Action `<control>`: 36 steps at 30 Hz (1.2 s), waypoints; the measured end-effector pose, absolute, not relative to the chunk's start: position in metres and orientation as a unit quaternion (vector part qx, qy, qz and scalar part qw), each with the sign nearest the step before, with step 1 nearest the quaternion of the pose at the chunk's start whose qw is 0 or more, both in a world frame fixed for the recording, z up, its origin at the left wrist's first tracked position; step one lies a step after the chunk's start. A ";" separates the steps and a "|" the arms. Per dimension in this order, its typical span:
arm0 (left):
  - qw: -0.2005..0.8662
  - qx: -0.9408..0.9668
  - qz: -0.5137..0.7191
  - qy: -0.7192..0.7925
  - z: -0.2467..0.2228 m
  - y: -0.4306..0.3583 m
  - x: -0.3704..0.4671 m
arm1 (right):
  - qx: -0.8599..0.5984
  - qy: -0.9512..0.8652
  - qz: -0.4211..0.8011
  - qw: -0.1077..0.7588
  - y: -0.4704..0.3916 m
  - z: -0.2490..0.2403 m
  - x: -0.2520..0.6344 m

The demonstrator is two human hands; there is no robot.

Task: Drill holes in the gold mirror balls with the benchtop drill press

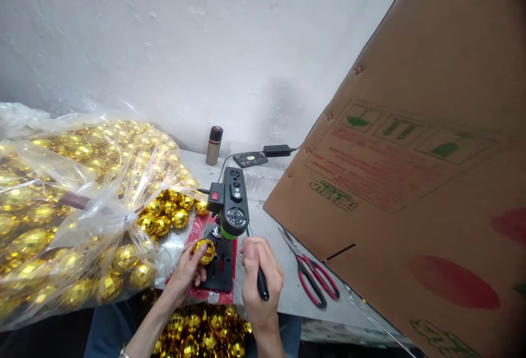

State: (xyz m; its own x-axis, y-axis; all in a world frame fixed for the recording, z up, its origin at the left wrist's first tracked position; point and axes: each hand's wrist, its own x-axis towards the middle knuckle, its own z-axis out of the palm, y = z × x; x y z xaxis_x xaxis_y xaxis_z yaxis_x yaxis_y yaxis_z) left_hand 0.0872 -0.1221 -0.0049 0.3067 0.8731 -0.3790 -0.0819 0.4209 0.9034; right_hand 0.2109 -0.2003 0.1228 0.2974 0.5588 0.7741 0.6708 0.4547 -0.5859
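Note:
Between thumb and fingers, my left hand point(187, 270) grips a shiny gold mirror-faceted ball point(204, 252) just in front of a small black bench drill press point(235, 202). Its lower tip, by the ball, is hidden under the head. My right hand point(262, 281) is wrapped around the black-handled lever point(262, 284) at the press's right side. Beneath the press lies a black slotted base plate point(219, 270) on a red sheet point(199, 232). Several loose gold balls point(162, 221) rest left of the press, and more gold balls point(197, 330) sit below the table edge, over my lap.
A large clear plastic bag point(82, 221) full of gold balls covers the left side. Red-handled scissors point(314, 278) lie right of my right hand, beside a big cardboard box point(394, 155). Behind stand a bottle point(214, 145), a dark flat phone-like object point(250, 159) and a power adapter point(276, 150).

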 end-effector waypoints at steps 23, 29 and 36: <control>0.244 0.809 0.305 0.439 -0.024 -0.116 0.103 | -0.528 -0.600 -0.042 0.600 -0.203 0.124 0.213; 0.208 0.816 0.332 0.426 -0.037 -0.116 0.103 | -0.523 -0.603 -0.087 0.596 -0.202 0.098 0.213; 0.209 0.815 0.308 0.443 -0.031 -0.120 0.104 | -0.523 -0.572 -0.119 0.621 -0.199 0.064 0.209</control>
State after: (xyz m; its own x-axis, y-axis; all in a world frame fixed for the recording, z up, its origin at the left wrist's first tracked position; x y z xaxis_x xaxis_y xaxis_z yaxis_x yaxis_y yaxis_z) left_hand 0.1040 -0.1196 -0.0312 0.4174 0.8517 0.3170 0.5938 -0.5197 0.6143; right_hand 0.2093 -0.1989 0.0635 0.3177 0.4499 0.8347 0.7453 0.4257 -0.5131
